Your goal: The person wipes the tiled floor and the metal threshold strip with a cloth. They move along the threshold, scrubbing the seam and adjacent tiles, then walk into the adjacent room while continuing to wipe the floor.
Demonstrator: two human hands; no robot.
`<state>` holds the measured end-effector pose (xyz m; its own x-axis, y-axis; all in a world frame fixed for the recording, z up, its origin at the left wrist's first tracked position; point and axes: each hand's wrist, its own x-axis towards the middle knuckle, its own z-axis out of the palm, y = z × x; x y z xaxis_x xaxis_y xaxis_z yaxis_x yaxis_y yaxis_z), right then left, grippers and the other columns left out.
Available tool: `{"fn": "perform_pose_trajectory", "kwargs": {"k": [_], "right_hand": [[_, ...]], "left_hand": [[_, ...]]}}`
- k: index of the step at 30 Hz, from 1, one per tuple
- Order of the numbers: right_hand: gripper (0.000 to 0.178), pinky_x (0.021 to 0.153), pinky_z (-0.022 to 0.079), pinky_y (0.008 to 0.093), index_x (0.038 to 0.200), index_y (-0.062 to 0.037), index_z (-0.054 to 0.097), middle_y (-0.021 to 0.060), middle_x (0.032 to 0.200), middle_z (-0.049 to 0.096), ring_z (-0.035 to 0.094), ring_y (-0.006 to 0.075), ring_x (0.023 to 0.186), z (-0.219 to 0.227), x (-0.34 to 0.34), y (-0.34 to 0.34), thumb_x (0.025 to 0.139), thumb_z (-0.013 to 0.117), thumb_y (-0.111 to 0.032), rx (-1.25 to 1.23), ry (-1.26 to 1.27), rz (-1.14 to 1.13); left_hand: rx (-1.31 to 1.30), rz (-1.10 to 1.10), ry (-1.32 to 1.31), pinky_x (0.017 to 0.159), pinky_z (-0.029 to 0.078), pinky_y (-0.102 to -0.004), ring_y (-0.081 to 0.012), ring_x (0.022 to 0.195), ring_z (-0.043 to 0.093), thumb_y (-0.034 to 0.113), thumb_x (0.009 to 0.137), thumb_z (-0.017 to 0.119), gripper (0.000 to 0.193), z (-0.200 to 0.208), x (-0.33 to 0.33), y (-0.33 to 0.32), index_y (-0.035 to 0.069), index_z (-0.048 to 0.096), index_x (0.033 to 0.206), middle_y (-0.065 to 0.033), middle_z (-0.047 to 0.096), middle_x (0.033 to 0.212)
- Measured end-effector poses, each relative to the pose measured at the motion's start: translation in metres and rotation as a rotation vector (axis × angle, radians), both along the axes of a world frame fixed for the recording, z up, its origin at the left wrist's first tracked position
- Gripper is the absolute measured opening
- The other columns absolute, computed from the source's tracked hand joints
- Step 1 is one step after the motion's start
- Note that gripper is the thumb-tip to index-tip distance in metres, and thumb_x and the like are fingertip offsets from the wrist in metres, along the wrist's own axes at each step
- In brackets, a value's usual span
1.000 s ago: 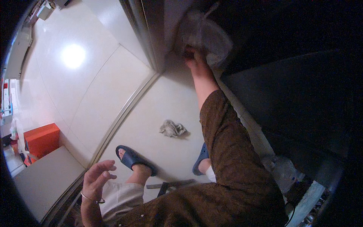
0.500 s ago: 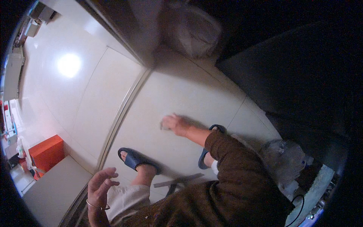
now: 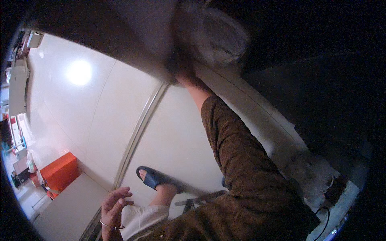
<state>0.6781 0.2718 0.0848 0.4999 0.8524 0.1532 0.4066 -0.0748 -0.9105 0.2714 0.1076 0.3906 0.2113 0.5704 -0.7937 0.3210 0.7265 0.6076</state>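
My left hand (image 3: 114, 205) is raised at the lower left with nothing in it, its fingers curled a little and apart. A thin bangle (image 3: 111, 225) circles its wrist. My right arm, in a brown sleeve (image 3: 237, 140), stretches far forward. At its end my right hand (image 3: 183, 68) reaches into deep shadow, close to a pale translucent plastic bag (image 3: 223, 38) and the low end of a dark upright panel (image 3: 132, 36). Shadow hides its fingers, so whether it touches or grips anything cannot be made out.
A metal floor track (image 3: 140, 122) crosses the pale tiles. An orange box (image 3: 60, 172) stands at the left by a white panel (image 3: 66, 207). Dark furniture (image 3: 317, 96) fills the right, with another clear bag (image 3: 307, 172) below it. One foot wears a dark slipper (image 3: 149, 179).
My right hand has moved from above the floor forward into the shadow by the plastic bag, the arm straightening. My left hand keeps its pose. The view has shifted slightly.
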Motion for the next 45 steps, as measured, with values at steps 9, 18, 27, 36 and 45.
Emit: {"fn": "perform_pose_trajectory", "kwargs": {"k": [9, 18, 27, 36, 45], "right_hand": [[0.047, 0.101, 0.037, 0.0364, 0.131, -0.0025, 0.045, 0.0178, 0.134, 0.047, 0.045, 0.0293, 0.123, -0.015, 0.009, 0.012, 0.093, 0.05, -0.029, 0.043, 0.047, 0.148], [0.045, 0.096, 0.041, 0.0387, 0.125, -0.0026, 0.052, 0.0179, 0.126, 0.054, 0.053, 0.0319, 0.113, 0.068, 0.011, -0.06, 0.092, 0.052, -0.032, -0.324, 0.338, 0.077], [0.042, 0.089, 0.045, 0.0389, 0.12, -0.0058, 0.054, 0.0166, 0.12, 0.057, 0.056, 0.028, 0.107, 0.139, -0.005, 0.012, 0.086, 0.06, -0.03, 0.517, -0.13, -0.256], [0.037, 0.092, 0.041, 0.0405, 0.116, -0.0006, 0.054, 0.017, 0.112, 0.059, 0.054, 0.0322, 0.106, 0.15, -0.018, 0.004, 0.085, 0.06, -0.02, 0.104, 0.138, -0.088], [0.036, 0.092, 0.042, 0.0409, 0.117, -0.0028, 0.055, 0.0167, 0.11, 0.06, 0.055, 0.0317, 0.105, 0.162, -0.022, -0.003, 0.088, 0.056, -0.025, 0.276, 0.072, -0.222]], "left_hand": [[-0.02, -0.013, 0.041, 0.081, 0.053, -0.0395, -0.0252, 0.105, 0.058, 0.015, 0.087, 0.063, 0.035, -0.008, 0.007, 0.018, -0.005, 0.056, 0.116, -0.0171, 0.057, 0.12], [0.004, -0.11, 0.083, 0.081, 0.053, -0.0371, -0.0234, 0.102, 0.058, 0.019, 0.087, 0.064, 0.037, -0.01, 0.034, 0.024, -0.005, 0.057, 0.115, -0.0152, 0.059, 0.116], [0.016, -0.159, 0.105, 0.081, 0.053, -0.0355, -0.0219, 0.102, 0.058, 0.019, 0.088, 0.064, 0.036, -0.02, 0.03, 0.014, -0.004, 0.057, 0.115, -0.0136, 0.059, 0.115], [0.053, -0.135, 0.087, 0.081, 0.053, -0.0354, -0.0219, 0.102, 0.058, 0.017, 0.088, 0.062, 0.033, -0.01, 0.027, 0.014, -0.004, 0.058, 0.113, -0.0139, 0.059, 0.115], [0.02, -0.125, 0.13, 0.082, 0.052, -0.036, -0.021, 0.1, 0.058, 0.018, 0.088, 0.063, 0.032, -0.021, 0.015, 0.014, -0.002, 0.059, 0.113, -0.0125, 0.059, 0.116]]}}
